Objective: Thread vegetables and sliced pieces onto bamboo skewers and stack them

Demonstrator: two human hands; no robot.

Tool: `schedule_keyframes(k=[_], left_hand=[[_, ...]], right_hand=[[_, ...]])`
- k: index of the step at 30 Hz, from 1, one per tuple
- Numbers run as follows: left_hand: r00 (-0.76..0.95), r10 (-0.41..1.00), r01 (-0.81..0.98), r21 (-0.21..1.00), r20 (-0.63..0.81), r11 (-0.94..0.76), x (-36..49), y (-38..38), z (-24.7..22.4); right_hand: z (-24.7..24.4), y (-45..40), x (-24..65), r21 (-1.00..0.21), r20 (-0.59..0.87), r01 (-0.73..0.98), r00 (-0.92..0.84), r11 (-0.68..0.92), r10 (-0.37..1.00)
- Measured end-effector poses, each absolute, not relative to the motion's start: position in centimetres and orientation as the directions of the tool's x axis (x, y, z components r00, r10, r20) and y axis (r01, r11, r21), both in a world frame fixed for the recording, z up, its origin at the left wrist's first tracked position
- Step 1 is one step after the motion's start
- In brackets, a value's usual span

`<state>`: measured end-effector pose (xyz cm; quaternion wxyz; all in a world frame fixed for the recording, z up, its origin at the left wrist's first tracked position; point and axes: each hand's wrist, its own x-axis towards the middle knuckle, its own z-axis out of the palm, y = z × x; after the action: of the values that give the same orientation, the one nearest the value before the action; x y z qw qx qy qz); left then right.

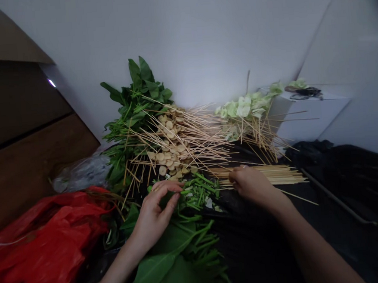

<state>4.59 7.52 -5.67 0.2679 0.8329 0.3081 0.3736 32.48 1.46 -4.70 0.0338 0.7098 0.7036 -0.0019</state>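
My left hand [159, 206] hangs over cut green stems [199, 190], its thumb and fingers curled toward each other. Green shows at and behind its fingertips; whether any piece is held is unclear. Below it lie large green leaves [171, 263] with stems pointing right. My right hand [248, 182] is closed, fingertips down on the left part of a row of bamboo skewers [282, 174], pinching at a skewer; the exact grip is hidden. Behind both hands, skewers threaded with pale round slices [172, 153] are piled up, their bare ends pointing mostly right.
A tall bunch of leafy greens [140, 93] stands at the back left. Skewers with pale green leaves [247, 105] lie back right, beside a white box [310, 115]. A red plastic bag [54, 245] sits front left, a black bag [355, 168] right. A white wall [185, 38] closes the back.
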Motion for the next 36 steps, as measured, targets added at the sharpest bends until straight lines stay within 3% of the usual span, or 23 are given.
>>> schedule_keyframes(k=[9, 15, 18, 22, 25, 28, 32, 36], left_hand=[[0.366, 0.770, 0.262, 0.736, 0.523, -0.624, 4.7, 7.3, -5.2], [0.335, 0.845, 0.187, 0.849, 0.418, -0.494, 4.7, 7.5, -5.6], [0.321, 0.879, 0.148, 0.899, 0.351, -0.413, 4.8, 7.5, -6.0], [0.337, 0.889, 0.052, 0.936, 0.311, -0.347, 4.9, 7.3, -6.0], [0.351, 0.896, -0.003, 0.958, 0.271, -0.288, 4.9, 7.0, -5.7], [0.370, 0.907, -0.075, 0.979, 0.203, -0.189, 5.0, 6.8, -5.4], [0.380, 0.916, -0.172, 0.983, 0.130, -0.068, 4.9, 6.9, -5.3], [0.405, 0.910, -0.247, 0.969, 0.091, 0.012, 5.0, 7.0, -5.5]], right_hand=[[-7.0, 2.4, 30.2, 0.038, -0.055, 0.997, -0.066, 0.068, 0.996], [-6.4, 2.1, 30.3, 0.053, -0.028, 0.992, -0.110, 0.111, 0.994], [-5.5, 1.7, 30.4, 0.051, 0.073, 0.991, -0.131, 0.127, 0.989], [-5.1, 1.3, 29.5, -0.045, 0.262, 0.964, -0.243, 0.263, 0.934], [-5.7, 1.1, 28.3, -0.084, 0.447, 0.910, -0.330, 0.406, 0.832], [-6.5, 1.0, 27.4, -0.038, 0.604, 0.882, -0.355, 0.471, 0.714], [-7.0, 0.5, 26.6, 0.053, 0.706, 0.888, -0.357, 0.457, 0.611], [-7.0, 0.0, 25.5, -0.001, 0.755, 0.868, -0.325, 0.496, 0.569]])
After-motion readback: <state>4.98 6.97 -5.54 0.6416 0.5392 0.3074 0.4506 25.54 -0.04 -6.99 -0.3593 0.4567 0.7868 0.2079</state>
